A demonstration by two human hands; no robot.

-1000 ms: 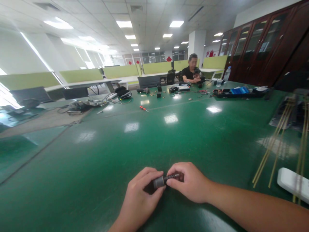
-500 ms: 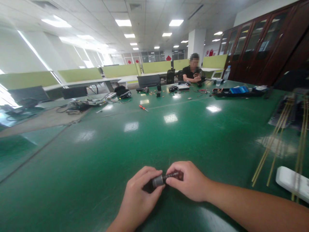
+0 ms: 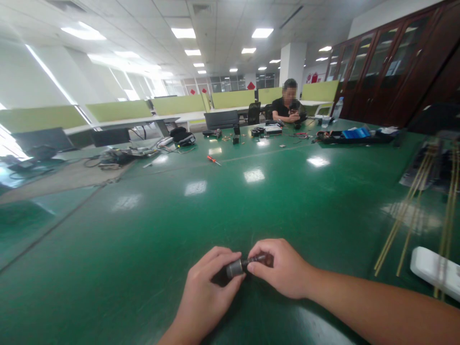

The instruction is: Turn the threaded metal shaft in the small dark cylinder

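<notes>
My left hand (image 3: 212,280) is closed around a short grey metal cylinder (image 3: 235,269), thumb below it and fingers above. From the cylinder's right end extends a dark ribbed shaft (image 3: 253,262). My right hand (image 3: 282,268) pinches this shaft between thumb and fingers, and a reddish-brown part shows inside its grip. Cylinder and shaft lie in one line, tilted slightly up to the right, low over the green table (image 3: 201,225). Whether they are one piece or two, I cannot tell. My palms and fingers hide part of both.
Thin yellowish rods (image 3: 406,215) and a white case (image 3: 434,270) lie at the right. An orange screwdriver (image 3: 213,160) rests farther out. Small parts, a black tray (image 3: 355,139) and a bottle (image 3: 338,109) are toward the far edge, where another person (image 3: 285,108) sits.
</notes>
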